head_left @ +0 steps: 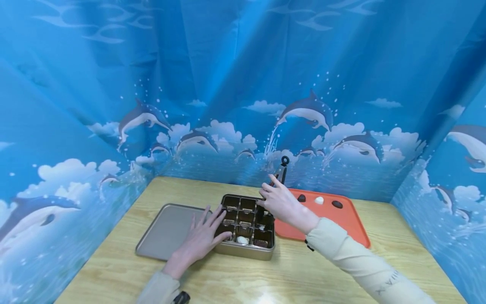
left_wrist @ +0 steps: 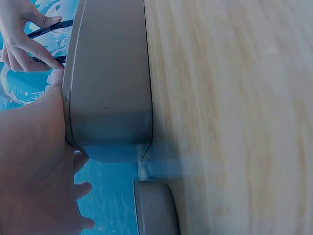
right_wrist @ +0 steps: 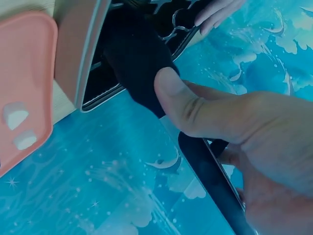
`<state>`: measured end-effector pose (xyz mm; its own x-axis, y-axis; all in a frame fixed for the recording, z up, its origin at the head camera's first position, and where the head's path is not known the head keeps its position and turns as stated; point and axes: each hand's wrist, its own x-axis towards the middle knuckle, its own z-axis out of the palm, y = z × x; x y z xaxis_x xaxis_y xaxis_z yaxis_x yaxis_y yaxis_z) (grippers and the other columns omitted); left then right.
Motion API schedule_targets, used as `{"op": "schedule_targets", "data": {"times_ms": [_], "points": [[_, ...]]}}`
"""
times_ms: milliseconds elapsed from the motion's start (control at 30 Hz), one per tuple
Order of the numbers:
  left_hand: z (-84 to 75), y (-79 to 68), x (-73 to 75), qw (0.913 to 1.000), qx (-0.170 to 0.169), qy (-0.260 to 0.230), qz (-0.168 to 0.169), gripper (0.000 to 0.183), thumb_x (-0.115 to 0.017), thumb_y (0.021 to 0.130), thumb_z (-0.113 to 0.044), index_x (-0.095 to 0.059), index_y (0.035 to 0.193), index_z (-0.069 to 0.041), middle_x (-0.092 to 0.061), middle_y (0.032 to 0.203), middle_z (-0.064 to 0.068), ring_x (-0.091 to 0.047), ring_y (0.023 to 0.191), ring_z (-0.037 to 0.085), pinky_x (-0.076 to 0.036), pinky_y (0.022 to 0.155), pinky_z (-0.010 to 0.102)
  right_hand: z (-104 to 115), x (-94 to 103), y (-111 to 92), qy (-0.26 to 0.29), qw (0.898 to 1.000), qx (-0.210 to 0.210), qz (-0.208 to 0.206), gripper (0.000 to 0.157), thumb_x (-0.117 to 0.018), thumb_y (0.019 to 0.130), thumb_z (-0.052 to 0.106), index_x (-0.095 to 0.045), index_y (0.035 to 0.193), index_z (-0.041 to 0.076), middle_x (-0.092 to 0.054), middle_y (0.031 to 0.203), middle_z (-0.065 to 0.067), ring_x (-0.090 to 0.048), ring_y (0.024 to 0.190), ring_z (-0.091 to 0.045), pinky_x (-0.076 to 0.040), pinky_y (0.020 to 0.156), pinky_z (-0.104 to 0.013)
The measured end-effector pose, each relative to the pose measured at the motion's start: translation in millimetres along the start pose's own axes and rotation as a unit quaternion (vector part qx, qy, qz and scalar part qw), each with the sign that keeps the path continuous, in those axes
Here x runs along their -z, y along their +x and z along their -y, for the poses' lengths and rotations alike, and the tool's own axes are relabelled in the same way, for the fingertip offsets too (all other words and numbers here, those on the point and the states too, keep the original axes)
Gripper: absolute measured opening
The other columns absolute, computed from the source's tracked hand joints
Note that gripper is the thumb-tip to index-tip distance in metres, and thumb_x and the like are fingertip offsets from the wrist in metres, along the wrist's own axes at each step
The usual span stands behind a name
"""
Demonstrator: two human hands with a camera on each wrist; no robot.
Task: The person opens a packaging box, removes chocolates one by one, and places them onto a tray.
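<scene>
Right hand (head_left: 284, 207) pinches black-headed tongs (right_wrist: 139, 63), thumb on one arm and fingers on the other; the tong head reaches down into the right-hand column of the divided tin (head_left: 243, 252). Whether the tips carry a piece cannot be told: the head and hand cover them. Left hand (head_left: 203, 237) lies with fingers spread and fairly straight over the tin's left rim, thumb along the near side. The tin stands on the wooden table (head_left: 247, 278), between the flat grey tray (head_left: 171, 228) and the orange tray (head_left: 349, 219). A white piece (head_left: 242, 240) sits in the near middle compartment; something dark shows in the near right one. On the orange tray, a white piece (head_left: 319, 200) lies between two dark ones, well apart from the tong head. Risks, as judged: (a) the compartments look narrow beside the tong head, so a sideways swing could catch a divider and tug the insert or the tin; (b) the left hand steadies only one side, so a push from the right column could turn the tin, more so if those fingers lift; (c) if a piece is between the tips, smooth surfaces and an uneven squeeze could let it slip or land crooked; (d) the forearm passes low over the orange tray, and a dropped sleeve could nudge its edge.
</scene>
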<state>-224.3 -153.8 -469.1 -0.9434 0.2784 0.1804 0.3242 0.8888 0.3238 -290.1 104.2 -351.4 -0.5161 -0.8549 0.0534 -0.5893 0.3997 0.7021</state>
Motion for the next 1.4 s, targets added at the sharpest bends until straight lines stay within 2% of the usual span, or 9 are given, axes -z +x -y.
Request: {"op": "schedule_targets", "data": {"times_ms": [200,400,700,833,967,1200,1400], "points": [[-1.6,-0.1,-1.1,1.0000,0.003,-0.002,0.005,0.075,-0.046,0.101,-0.060,-0.035,0.158,-0.012,-0.015,0.169,0.006,-0.005,0.155,0.038,-0.006,0.117,0.074,10.3,1.6,9.0,-0.053,0.998,0.015,0.038,0.020,-0.077,0.091,0.024,-0.078,0.107,0.038,-0.069,0.121,0.011,-0.054,0.124,-0.014,-0.033,0.119,-0.048],[-3.0,0.2,0.0,1.0000,0.001,-0.005,0.002,0.074,-0.048,0.101,-0.058,-0.036,0.158,-0.012,-0.016,0.169,0.006,-0.005,0.155,0.038,-0.006,0.117,0.075,19.4,-1.7,7.9,-0.040,0.998,0.010,0.045,0.017,-0.076,0.092,0.022,-0.080,0.104,0.034,-0.069,0.124,0.010,-0.054,0.125,-0.015,-0.032,0.120,-0.046],[-3.8,0.9,2.0,1.0000,0.002,-0.008,-0.001,0.073,-0.049,0.102,-0.056,-0.036,0.157,-0.010,-0.017,0.168,0.006,-0.006,0.155,0.039,-0.007,0.117,0.074,16.4,-4.9,-5.8,-0.031,0.999,-0.011,0.006,0.030,-0.080,0.088,0.017,-0.078,0.115,0.031,-0.069,0.122,0.006,-0.056,0.119,-0.018,-0.037,0.113,-0.048],[-3.8,1.1,1.6,1.0000,0.002,-0.007,0.000,0.073,-0.049,0.102,-0.056,-0.037,0.157,-0.010,-0.017,0.168,0.006,-0.006,0.155,0.038,-0.006,0.117,0.074,9.5,-4.1,-16.3,-0.001,0.999,-0.036,-0.011,0.037,-0.082,0.085,0.017,-0.076,0.120,0.029,-0.068,0.120,0.004,-0.056,0.114,-0.021,-0.039,0.109,-0.050],[-3.7,1.3,0.8,1.0000,0.002,-0.004,0.001,0.073,-0.048,0.102,-0.057,-0.037,0.157,-0.011,-0.017,0.168,0.006,-0.006,0.155,0.038,-0.006,0.117,0.074,2.8,-7.9,-30.0,0.036,0.997,-0.062,-0.028,0.051,-0.088,0.080,0.020,-0.072,0.127,0.028,-0.067,0.119,0.000,-0.055,0.114,-0.024,-0.040,0.108,-0.053],[-2.5,0.9,0.6,0.9999,0.000,-0.012,-0.002,0.073,-0.048,0.102,-0.057,-0.037,0.157,-0.009,-0.016,0.168,0.007,-0.006,0.155,0.039,-0.006,0.117,0.074,2.4,-28.7,-55.5,0.089,0.986,-0.117,-0.075,0.062,-0.090,0.076,0.023,-0.068,0.134,0.025,-0.065,0.118,-0.005,-0.055,0.111,-0.028,-0.042,0.100,-0.056],[-1.1,0.3,0.7,0.9999,0.002,-0.011,-0.001,0.073,-0.049,0.102,-0.056,-0.036,0.157,-0.010,-0.016,0.168,0.006,-0.006,0.155,0.039,-0.006,0.117,0.073,8.4,-43.9,-71.6,0.130,0.974,-0.142,-0.123,0.068,-0.093,0.071,0.025,-0.067,0.134,0.024,-0.064,0.118,-0.007,-0.057,0.110,-0.030,-0.042,0.097,-0.059]]}}
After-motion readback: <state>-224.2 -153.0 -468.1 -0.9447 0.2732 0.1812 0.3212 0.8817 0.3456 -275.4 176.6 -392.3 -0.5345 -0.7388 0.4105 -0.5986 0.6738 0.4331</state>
